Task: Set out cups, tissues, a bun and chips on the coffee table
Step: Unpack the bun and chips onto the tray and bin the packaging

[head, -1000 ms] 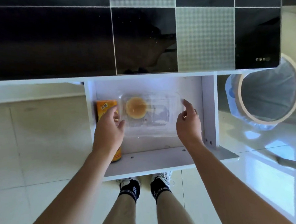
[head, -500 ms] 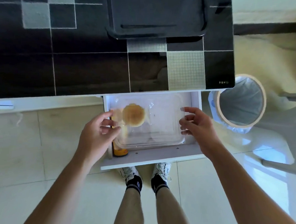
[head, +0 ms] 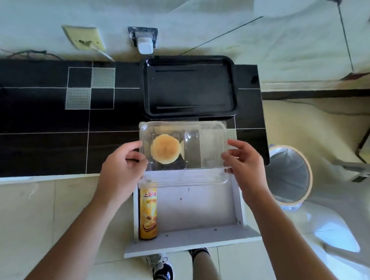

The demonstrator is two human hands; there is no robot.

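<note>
Your left hand [head: 122, 167] and right hand [head: 243, 162] each gripping one end of the clear box [head: 204, 153] with the bun [head: 165, 149], above the drawer's [head: 196, 206] left edge with the yellow chips can [head: 148, 213], "上好佳" on it.

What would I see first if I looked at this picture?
First, a golden bun inside a clear plastic box, held up by the left hand and right hand above an open white drawer. Next, a yellow chips can lying along the drawer's left side.

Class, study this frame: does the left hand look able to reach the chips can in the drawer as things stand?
Probably not at once: the left hand holds the clear container with the right hand. The chips can lies uncovered just below it.
</note>
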